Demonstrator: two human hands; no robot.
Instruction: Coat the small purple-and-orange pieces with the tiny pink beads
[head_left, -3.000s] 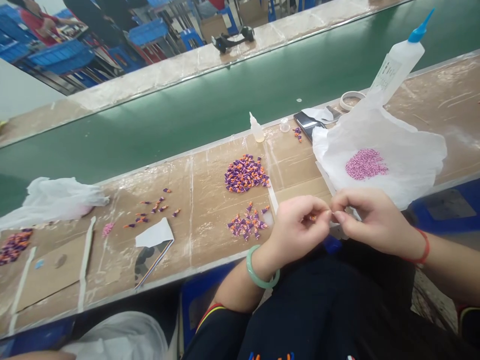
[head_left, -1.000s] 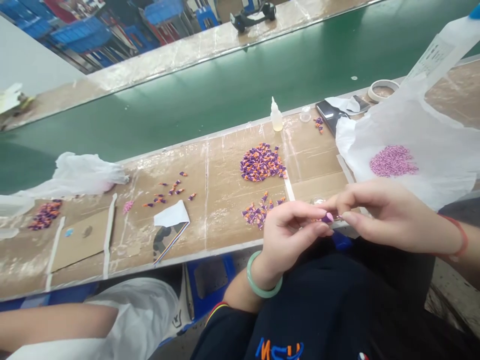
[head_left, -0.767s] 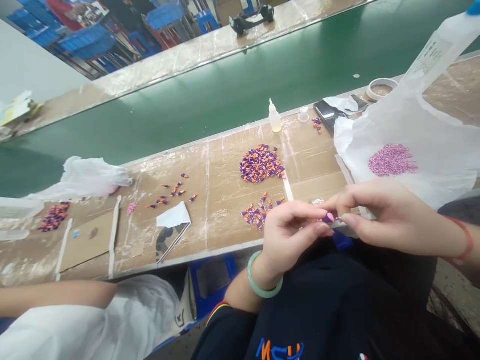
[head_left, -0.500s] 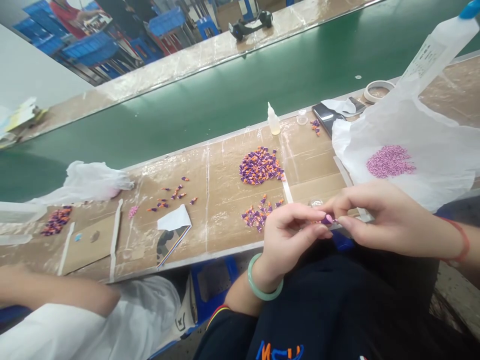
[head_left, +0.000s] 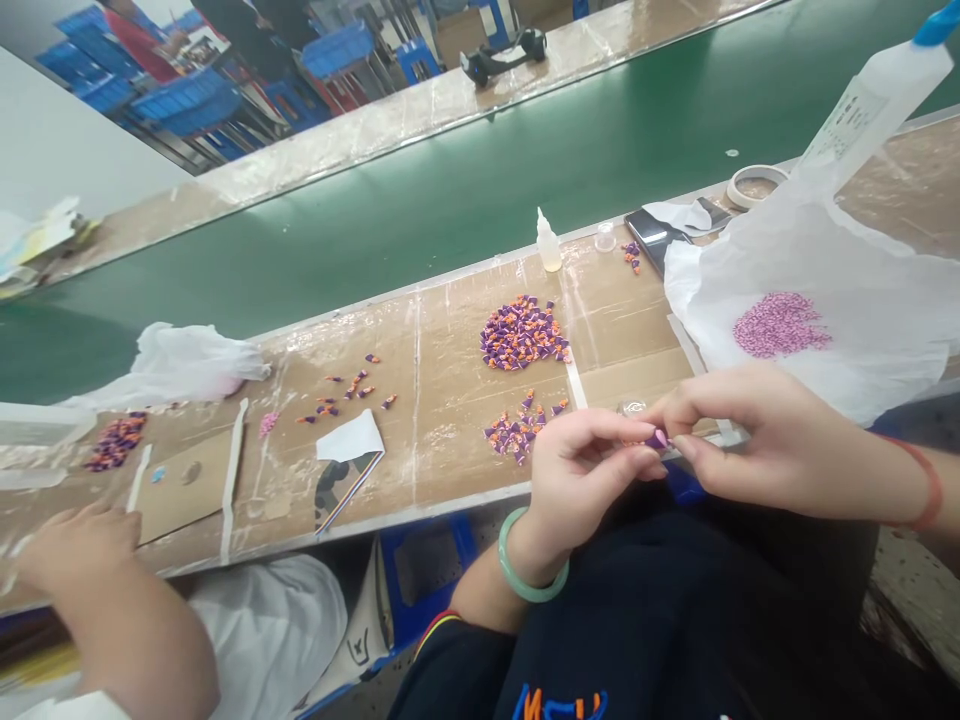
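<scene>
My left hand (head_left: 581, 470) and my right hand (head_left: 739, 440) meet over the near edge of the workbench (head_left: 450, 380). Their fingertips pinch one small purple cone piece (head_left: 658, 438) between them. A jade bangle (head_left: 525, 565) circles my left wrist and a red cord (head_left: 926, 485) my right. Just left of my left hand lies a small heap of purple-and-orange pieces (head_left: 519, 428). A larger heap (head_left: 523, 333) lies beyond it. To the right, pink beads (head_left: 780, 324) rest on a white plastic bag (head_left: 862, 290).
A small glue bottle (head_left: 548, 243), a phone (head_left: 654, 233), a tape roll (head_left: 754, 185) and a big blue-capped squeeze bottle (head_left: 870, 100) stand at the back by the green conveyor belt (head_left: 420, 210). A co-worker's hand (head_left: 75, 545) rests at the bench's left.
My hands have stayed together on the purple piece, shifting only slightly. The co-worker's arm at the lower left has risen and the hand now rests on the bench.
</scene>
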